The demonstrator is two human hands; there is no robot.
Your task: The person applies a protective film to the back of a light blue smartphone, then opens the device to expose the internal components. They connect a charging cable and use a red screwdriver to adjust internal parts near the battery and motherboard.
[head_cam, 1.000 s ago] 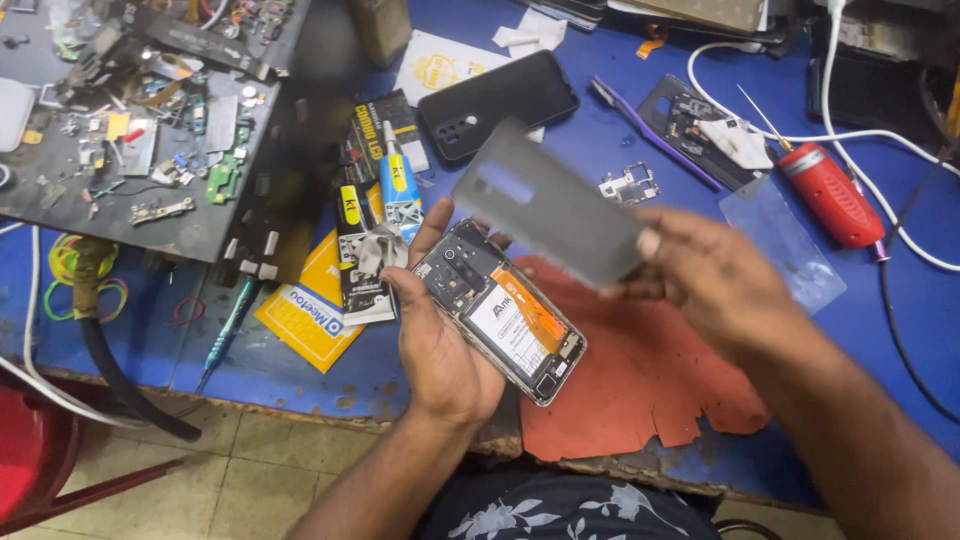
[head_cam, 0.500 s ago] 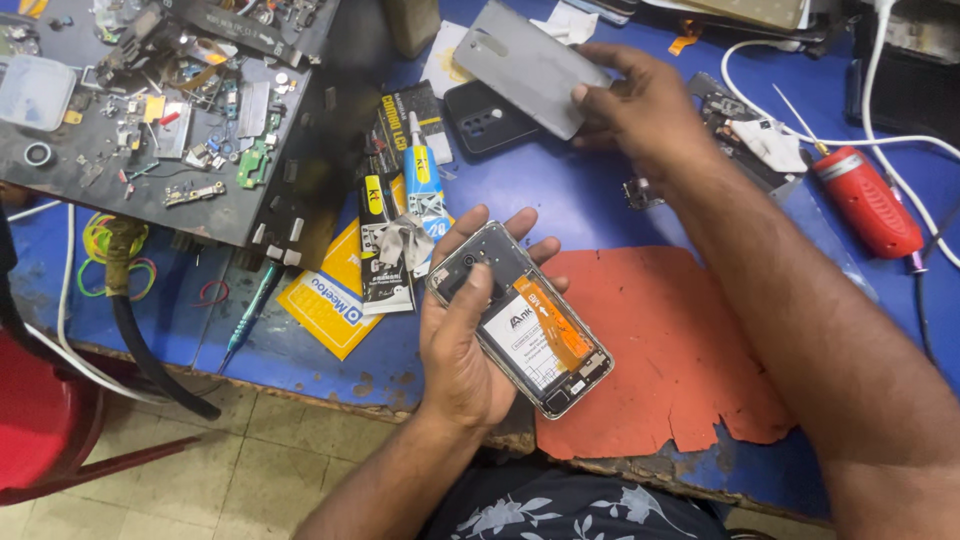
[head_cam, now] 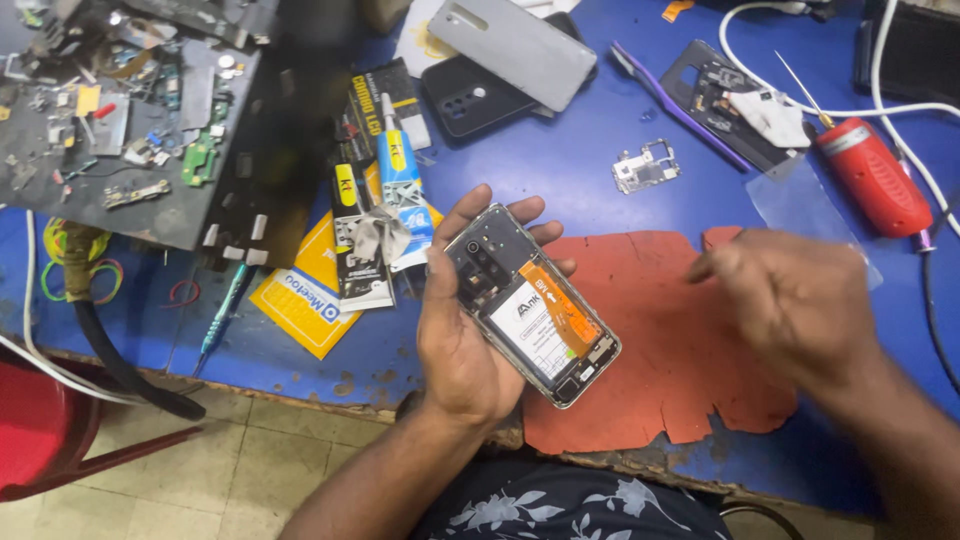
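left hand (head_cam: 462, 340) grips opened phone (head_cam: 532, 290), back cover off, above blue tabletop (head_cam: 600, 150) by the red mat (head_cam: 660, 360); right hand (head_cam: 790, 300) empty, loosely curled, blurred; inspection step, next likely needs a tool picked.

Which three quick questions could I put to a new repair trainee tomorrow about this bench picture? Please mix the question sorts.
1. True or false: the left hand holds the opened phone with its insides facing up.
2. Where does the grey back cover lie? A) on the black phone case at the far side of the bench; B) on the red mat; C) in the right hand.
3. Fill in: the red-handled tool lies to the ____ of the red mat.

Key
1. True.
2. A.
3. Right, and a little farther back; the right hand is empty.
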